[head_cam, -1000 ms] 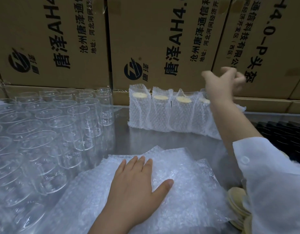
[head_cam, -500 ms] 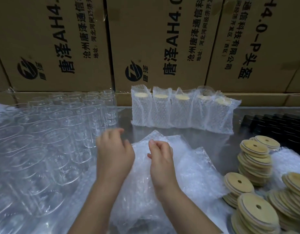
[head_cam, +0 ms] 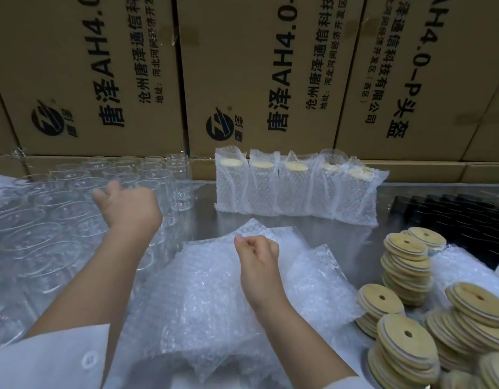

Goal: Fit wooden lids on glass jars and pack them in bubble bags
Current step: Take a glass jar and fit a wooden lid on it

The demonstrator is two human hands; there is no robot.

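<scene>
Many empty glass jars (head_cam: pixel 60 220) stand packed together on the left. My left hand (head_cam: pixel 130 206) reaches over them with its back to the camera, and its fingertips are hidden among the rims. A pile of bubble bags (head_cam: pixel 209 299) lies in front of me. With fingers curled, my right hand (head_cam: pixel 256 262) pinches the top bag near its far edge. Stacks of round wooden lids (head_cam: pixel 405 341), each with a centre hole, sit at the right. Several lidded jars in bubble bags (head_cam: pixel 293 189) stand in a row at the back.
Large printed cardboard boxes (head_cam: pixel 256 74) form a wall right behind the metal table (head_cam: pixel 203 220). A tray of black parts (head_cam: pixel 453 211) lies at the far right, behind the lid stacks. More bubble wrap (head_cam: pixel 461 270) lies under those stacks.
My right hand came back from the packed row to the bubble bag pile. My left hand lifted off the pile and moved left and away, over the glass jars.
</scene>
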